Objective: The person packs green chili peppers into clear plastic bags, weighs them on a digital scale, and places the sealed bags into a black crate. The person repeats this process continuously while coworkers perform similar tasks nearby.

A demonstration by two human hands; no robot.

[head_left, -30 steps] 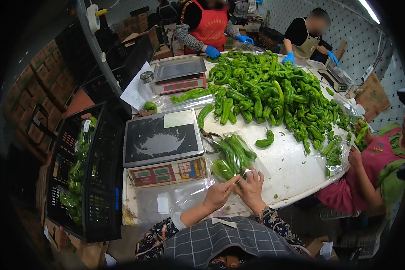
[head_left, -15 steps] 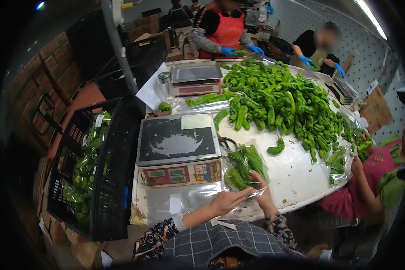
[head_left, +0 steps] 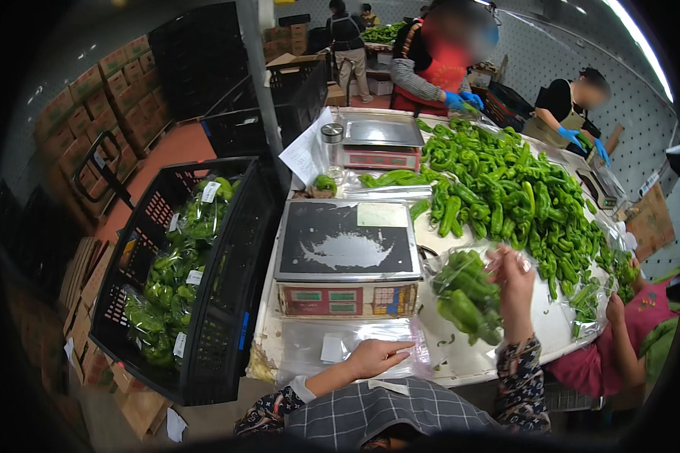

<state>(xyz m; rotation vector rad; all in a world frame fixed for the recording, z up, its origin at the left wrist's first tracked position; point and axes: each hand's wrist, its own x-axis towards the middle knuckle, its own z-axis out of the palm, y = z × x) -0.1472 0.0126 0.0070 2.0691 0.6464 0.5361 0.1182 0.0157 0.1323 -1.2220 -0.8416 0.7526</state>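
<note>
A clear plastic bag of green peppers (head_left: 467,298) hangs a little above the white table (head_left: 449,362), right of the near scale. Its gathered edge is gripped in the closed fingers of my right hand (head_left: 514,283). My left hand (head_left: 372,358) holds nothing that I can see; its fingers stretch to the right over flat clear plastic bags (head_left: 302,366) in front of the scale. A small white paper slip (head_left: 332,349) lies on those bags. The near scale (head_left: 347,249) has a worn dark platform with nothing on it.
A large heap of loose green peppers (head_left: 506,192) covers the far right of the table. At left stands a black crate (head_left: 261,249) with several bagged peppers. A second scale (head_left: 381,136) and a glass jar (head_left: 332,147) sit farther back. Co-workers stand around the table's far and right sides.
My hands have come apart. The right hand has lifted the bag of peppers and turned it, while the left has let go and moved back over the flat bags. The view has shifted left.
</note>
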